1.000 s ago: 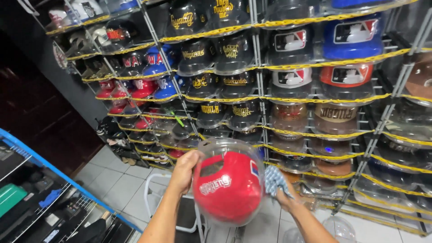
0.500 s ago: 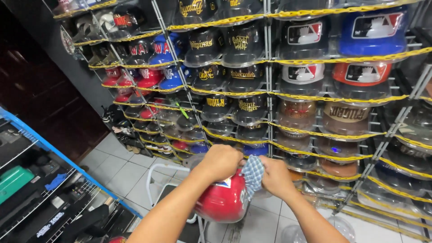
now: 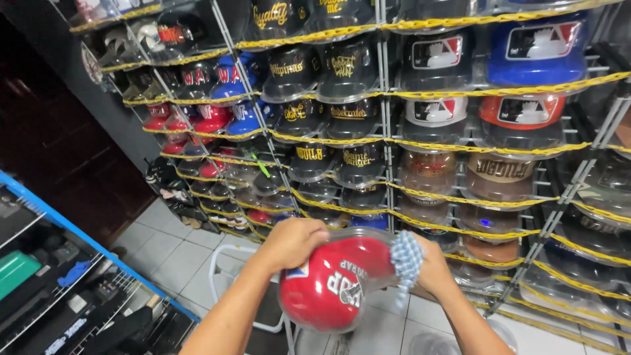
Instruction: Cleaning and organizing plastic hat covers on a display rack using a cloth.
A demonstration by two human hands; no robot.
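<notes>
A red cap inside a clear plastic case (image 3: 335, 286) sits between my two hands, low in the middle of the view, tilted on its side. My left hand (image 3: 296, 242) grips the case from the top left. My right hand (image 3: 434, 266) is on its right side and holds a blue-and-white checked cloth (image 3: 406, 260) against the plastic.
A tall wire rack (image 3: 394, 138) with yellow-edged shelves fills the wall ahead, packed with several caps in clear cases. A white wire stool or stand (image 3: 227, 276) is on the tiled floor below. A blue-edged shelf unit (image 3: 79, 240) stands at the left.
The cased cap has been turned over between my hands, from facing me upright to lying tilted. My right hand with the cloth moved round to its right side.
</notes>
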